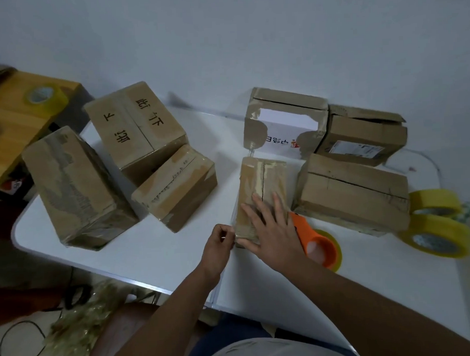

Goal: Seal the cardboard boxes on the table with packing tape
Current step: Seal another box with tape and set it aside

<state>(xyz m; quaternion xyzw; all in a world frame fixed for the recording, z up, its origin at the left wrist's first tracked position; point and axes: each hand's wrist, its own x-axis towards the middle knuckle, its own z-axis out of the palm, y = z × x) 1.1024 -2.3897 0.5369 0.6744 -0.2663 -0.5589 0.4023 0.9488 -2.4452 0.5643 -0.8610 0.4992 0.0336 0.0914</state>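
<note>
A narrow cardboard box (261, 182) lies lengthwise in the middle of the white table (156, 248), with clear tape running along its top seam. My right hand (271, 227) lies flat on the near part of its top, fingers spread. At the box's near left corner my left hand (219, 243) pinches the tape at the box's edge. An orange tape dispenser (312, 241) with a yellow roll lies just right of my right hand. Three taped boxes (75, 184) stand at the left, and three more boxes (353, 191) at the right and back.
Two yellow tape rolls (437, 222) sit at the table's right edge. Another roll (46, 96) rests on a wooden surface at the far left. Crumpled clear tape and a black cable (20, 343) lie on the floor below the table's near left edge. A wall stands behind.
</note>
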